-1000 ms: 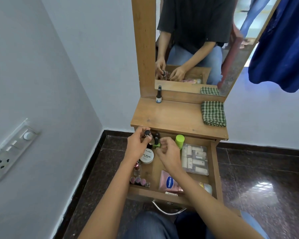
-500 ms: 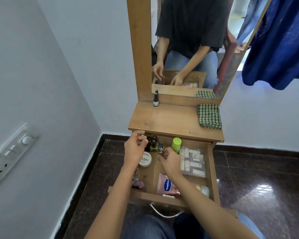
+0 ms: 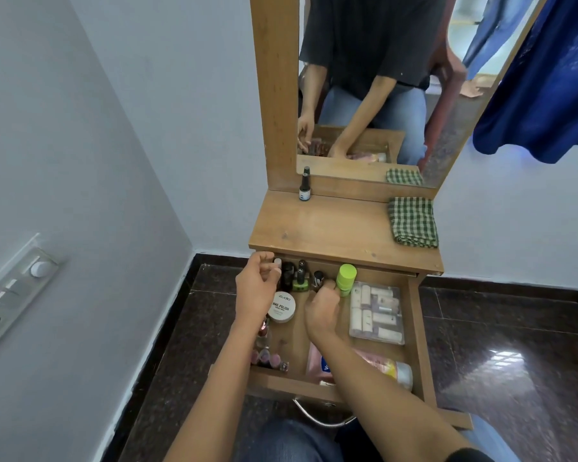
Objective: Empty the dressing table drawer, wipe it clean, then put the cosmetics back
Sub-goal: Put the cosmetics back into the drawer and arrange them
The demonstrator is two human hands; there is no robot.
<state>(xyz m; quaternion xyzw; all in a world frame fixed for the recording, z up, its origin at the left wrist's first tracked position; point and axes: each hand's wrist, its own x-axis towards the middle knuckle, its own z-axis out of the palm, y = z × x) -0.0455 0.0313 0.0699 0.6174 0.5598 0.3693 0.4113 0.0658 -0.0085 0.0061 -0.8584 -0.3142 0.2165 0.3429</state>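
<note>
The wooden drawer [image 3: 418,331] is pulled out under the dressing table top [image 3: 331,228]. At its back left corner my left hand [image 3: 256,290] curls round a small pale-capped bottle [image 3: 277,262]. My right hand [image 3: 321,306] pinches a small dark bottle [image 3: 318,278] next to the green-capped bottle [image 3: 346,278]. Also in the drawer are dark bottles [image 3: 289,275], a white nail polish tub [image 3: 282,308], a clear case of tubes [image 3: 376,313], a pink tube [image 3: 317,363], a pink bottle [image 3: 389,367] and small nail polishes [image 3: 267,357].
A small dark bottle [image 3: 304,188] and a folded green checked cloth [image 3: 412,221] sit on the table top below the mirror [image 3: 381,78]. A wall with a switch panel [image 3: 10,295] is close on the left. A blue garment [image 3: 548,78] hangs at the right.
Both hands have stayed at the back of the drawer. My left hand sank to the back left corner, and my right hand shifted right to the dark bottle beside the green cap.
</note>
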